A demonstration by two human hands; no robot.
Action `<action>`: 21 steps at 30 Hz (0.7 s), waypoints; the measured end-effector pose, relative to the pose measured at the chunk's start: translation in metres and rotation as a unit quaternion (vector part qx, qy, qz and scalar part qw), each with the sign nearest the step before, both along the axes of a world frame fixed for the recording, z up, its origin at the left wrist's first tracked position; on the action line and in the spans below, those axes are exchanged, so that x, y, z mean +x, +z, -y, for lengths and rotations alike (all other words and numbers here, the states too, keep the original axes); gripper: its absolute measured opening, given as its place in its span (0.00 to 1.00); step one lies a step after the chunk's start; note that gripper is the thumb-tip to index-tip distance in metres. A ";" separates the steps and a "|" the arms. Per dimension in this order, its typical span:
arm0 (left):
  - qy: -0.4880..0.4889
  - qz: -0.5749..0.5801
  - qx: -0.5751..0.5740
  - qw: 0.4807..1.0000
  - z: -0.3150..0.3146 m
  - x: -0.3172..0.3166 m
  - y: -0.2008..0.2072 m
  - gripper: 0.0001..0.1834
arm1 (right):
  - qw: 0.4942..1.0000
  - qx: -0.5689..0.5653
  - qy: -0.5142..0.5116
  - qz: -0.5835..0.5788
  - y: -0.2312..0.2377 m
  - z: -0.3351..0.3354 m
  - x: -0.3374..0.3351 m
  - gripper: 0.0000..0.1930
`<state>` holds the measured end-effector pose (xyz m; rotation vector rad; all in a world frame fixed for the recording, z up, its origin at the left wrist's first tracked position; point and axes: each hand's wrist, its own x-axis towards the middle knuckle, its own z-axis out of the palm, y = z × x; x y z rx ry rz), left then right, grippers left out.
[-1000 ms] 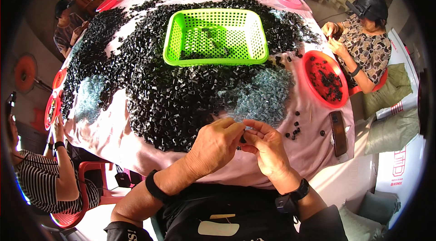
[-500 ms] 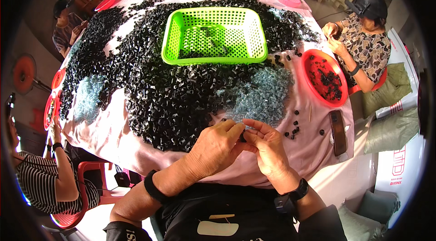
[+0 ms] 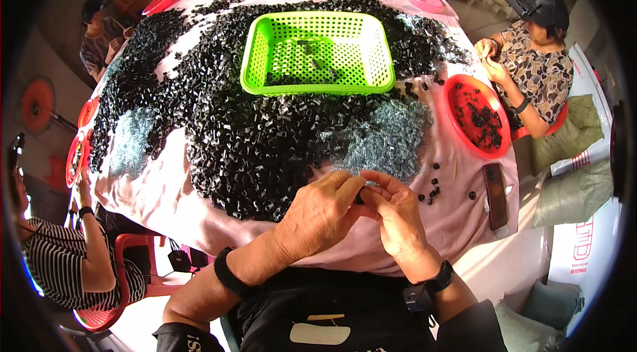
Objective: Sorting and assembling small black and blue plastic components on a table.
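My left hand [image 3: 318,211] and my right hand [image 3: 396,214] meet at the table's near edge, fingertips pinched together. Between them shows a bit of a small black plastic part [image 3: 359,199], mostly covered by the fingers. Just beyond my hands lies a heap of small shiny metal springs or clear pieces [image 3: 388,143]; which of the two I cannot tell. To its left spreads a large pile of small black plastic parts [image 3: 245,153]. A bright green perforated basket [image 3: 317,89] sits on the pile, with a few black pieces inside.
On the right are a red tray [image 3: 458,135] of black parts, a phone [image 3: 495,196] and loose black pieces [image 3: 434,191]. A pink cloth [image 3: 318,256] covers the table. Co-workers sit at both sides [image 3: 541,53] and the far end. Another shiny heap [image 3: 133,140] lies left.
My hands stay pinched together around the small black part, with slight finger movement. The whole view has shifted a little to the right.
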<state>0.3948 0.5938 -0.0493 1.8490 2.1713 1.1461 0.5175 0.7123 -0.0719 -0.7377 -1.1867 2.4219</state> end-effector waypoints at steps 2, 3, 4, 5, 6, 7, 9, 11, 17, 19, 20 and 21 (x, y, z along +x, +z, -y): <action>0.002 0.000 0.000 1.000 -0.001 -0.001 0.000 0.24 | 0.998 0.048 0.019 -0.019 -0.004 -0.002 0.002 0.18; 0.002 0.002 -0.001 1.000 0.000 0.000 0.000 0.24 | 0.998 0.048 0.019 -0.019 -0.004 -0.002 0.003 0.18; 0.001 0.002 -0.001 1.000 0.000 0.001 0.001 0.24 | 0.997 0.069 0.016 -0.012 -0.003 -0.001 0.003 0.18; 0.004 0.001 -0.006 1.000 0.001 0.002 0.001 0.25 | 0.996 0.090 0.012 -0.005 -0.003 0.000 0.003 0.18; 0.007 0.001 -0.011 1.000 0.000 0.003 0.001 0.25 | 0.996 0.091 0.011 -0.005 -0.003 0.000 0.003 0.18; 0.005 0.002 -0.010 1.000 0.000 0.003 0.001 0.25 | 0.994 0.106 0.009 -0.003 -0.004 0.001 0.004 0.19; -0.003 0.002 -0.002 1.000 0.001 0.001 0.002 0.26 | 0.992 0.122 0.006 0.000 -0.002 0.002 0.003 0.19; -0.008 -0.001 0.009 1.000 0.002 -0.002 0.000 0.26 | 0.996 0.090 0.012 -0.006 0.005 0.003 0.003 0.20; -0.012 -0.009 0.013 1.000 0.002 0.001 -0.001 0.28 | 0.995 0.101 0.009 -0.009 0.002 0.003 0.004 0.22; -0.011 -0.014 0.020 1.000 0.002 0.002 -0.003 0.28 | 0.995 0.102 0.007 -0.013 -0.001 0.005 0.003 0.22; -0.015 -0.023 0.018 0.999 0.002 0.001 -0.005 0.28 | 0.995 0.103 0.004 -0.016 -0.002 0.006 0.003 0.22; -0.018 -0.031 0.018 0.999 0.002 0.001 -0.006 0.29 | 0.994 0.104 0.005 -0.016 -0.001 0.006 0.003 0.22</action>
